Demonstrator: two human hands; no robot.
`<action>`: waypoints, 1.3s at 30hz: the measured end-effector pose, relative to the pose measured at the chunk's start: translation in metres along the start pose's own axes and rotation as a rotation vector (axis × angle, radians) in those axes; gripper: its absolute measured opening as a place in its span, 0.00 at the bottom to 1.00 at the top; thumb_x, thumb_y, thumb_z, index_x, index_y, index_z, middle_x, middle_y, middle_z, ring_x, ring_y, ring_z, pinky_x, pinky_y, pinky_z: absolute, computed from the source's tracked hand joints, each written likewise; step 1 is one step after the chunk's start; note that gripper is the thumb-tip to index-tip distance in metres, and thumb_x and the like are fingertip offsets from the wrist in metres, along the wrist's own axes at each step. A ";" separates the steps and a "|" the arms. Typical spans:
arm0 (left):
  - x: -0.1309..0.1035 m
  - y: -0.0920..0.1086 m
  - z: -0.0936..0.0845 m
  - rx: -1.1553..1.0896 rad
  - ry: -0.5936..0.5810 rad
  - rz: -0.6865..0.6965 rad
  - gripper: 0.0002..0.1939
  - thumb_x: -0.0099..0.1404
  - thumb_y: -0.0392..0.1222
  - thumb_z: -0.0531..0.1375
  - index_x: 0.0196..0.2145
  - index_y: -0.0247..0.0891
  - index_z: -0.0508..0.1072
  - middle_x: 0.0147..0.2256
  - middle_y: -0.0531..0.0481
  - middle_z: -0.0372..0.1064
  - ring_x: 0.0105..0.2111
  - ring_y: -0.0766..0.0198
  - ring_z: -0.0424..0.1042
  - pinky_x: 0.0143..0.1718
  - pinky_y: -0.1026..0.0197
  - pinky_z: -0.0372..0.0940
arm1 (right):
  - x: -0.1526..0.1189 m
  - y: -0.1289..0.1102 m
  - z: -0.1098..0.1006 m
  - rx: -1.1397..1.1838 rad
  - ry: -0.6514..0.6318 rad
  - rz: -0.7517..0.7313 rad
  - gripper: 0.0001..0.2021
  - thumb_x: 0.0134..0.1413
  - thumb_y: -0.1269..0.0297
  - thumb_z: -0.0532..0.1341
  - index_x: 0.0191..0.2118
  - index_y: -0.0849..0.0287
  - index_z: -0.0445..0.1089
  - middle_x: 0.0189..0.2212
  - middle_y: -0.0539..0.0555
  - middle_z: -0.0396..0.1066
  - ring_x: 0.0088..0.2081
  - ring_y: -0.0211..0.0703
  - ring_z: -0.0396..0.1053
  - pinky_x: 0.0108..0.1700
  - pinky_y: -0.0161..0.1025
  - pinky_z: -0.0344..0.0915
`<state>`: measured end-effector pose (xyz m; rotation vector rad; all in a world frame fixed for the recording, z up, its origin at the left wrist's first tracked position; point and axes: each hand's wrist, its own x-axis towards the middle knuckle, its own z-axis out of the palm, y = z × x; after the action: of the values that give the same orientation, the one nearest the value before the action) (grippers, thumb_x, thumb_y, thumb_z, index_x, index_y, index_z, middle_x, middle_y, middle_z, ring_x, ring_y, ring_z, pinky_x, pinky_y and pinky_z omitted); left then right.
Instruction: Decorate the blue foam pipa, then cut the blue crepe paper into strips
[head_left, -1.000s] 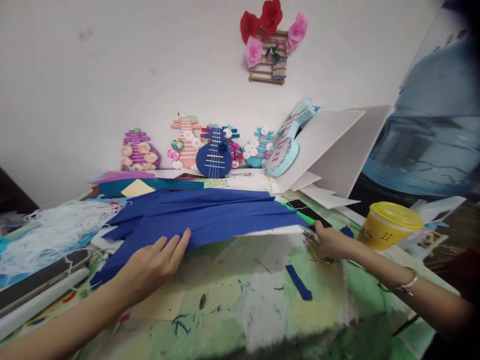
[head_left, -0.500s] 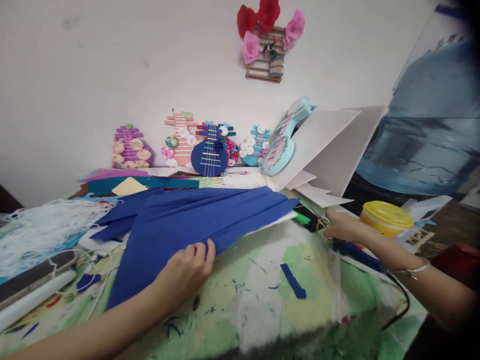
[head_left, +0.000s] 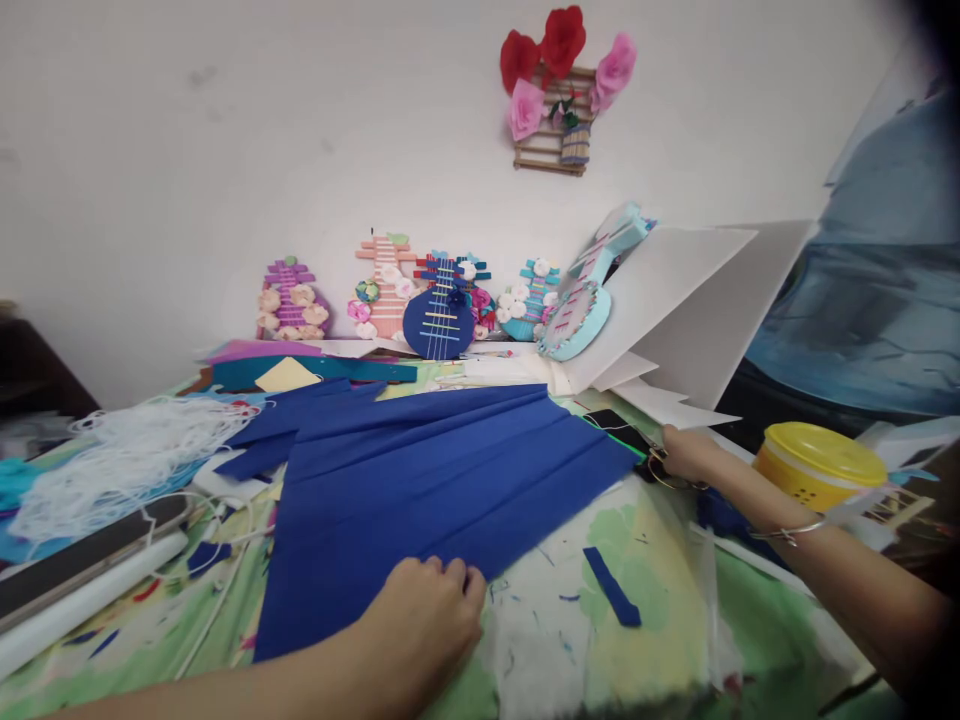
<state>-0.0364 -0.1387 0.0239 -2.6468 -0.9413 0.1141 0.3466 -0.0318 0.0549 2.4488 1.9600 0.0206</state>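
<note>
While the left hand (head_left: 433, 612) pinches one blue sheet (head_left: 420, 480), the right hand (head_left: 688, 456) grips one pair of scissors (head_left: 660, 468).

Paper flowers (head_left: 563, 42) and slatted rack (head_left: 551, 160) mounted on wall (head_left: 187, 180), decorated miniature instruments (head_left: 441, 318) arranged below, white boards (head_left: 660, 290) leaned beside them, yellow lidded tub (head_left: 821, 458) placed at right.

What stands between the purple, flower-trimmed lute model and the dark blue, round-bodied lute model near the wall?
A peach-pink, flower-trimmed lute model, as the head view shows.
</note>
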 end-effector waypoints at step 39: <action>0.132 -0.317 0.091 -0.618 0.170 -0.445 0.15 0.53 0.50 0.59 0.27 0.34 0.77 0.24 0.51 0.72 0.26 0.63 0.66 0.30 0.64 0.56 | 0.091 -0.036 0.001 0.032 -0.198 0.115 0.25 0.30 0.64 0.71 0.41 0.64 0.73 0.38 0.61 0.75 0.38 0.51 0.74 0.31 0.36 0.66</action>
<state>-0.1406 0.2006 0.0479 -2.8058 -1.6875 -0.5841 0.3314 0.0644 0.0544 2.4704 1.7520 -0.2448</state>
